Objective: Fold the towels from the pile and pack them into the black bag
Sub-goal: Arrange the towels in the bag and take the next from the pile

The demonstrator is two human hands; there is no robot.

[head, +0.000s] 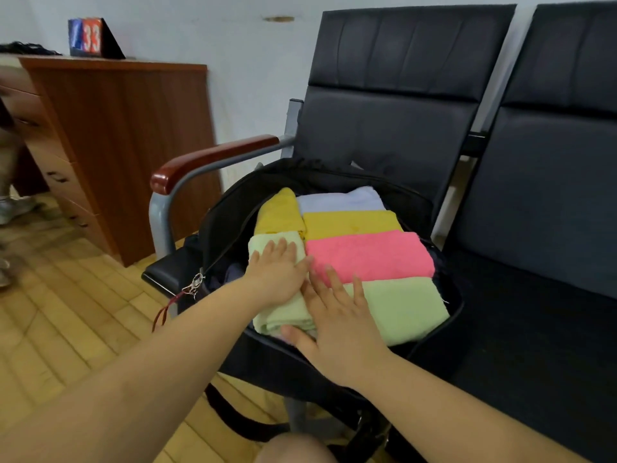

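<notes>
Black bag lies open on a chair seat, packed rim to rim with six folded towels: two green, two yellow, one pink, one white. Left hand and right hand press flat on green ones.

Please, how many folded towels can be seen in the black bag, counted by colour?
Green towels: 2
Yellow towels: 2
Pink towel: 1
White towel: 1
Total: 6 visible in the bag; any underneath are hidden.
</notes>
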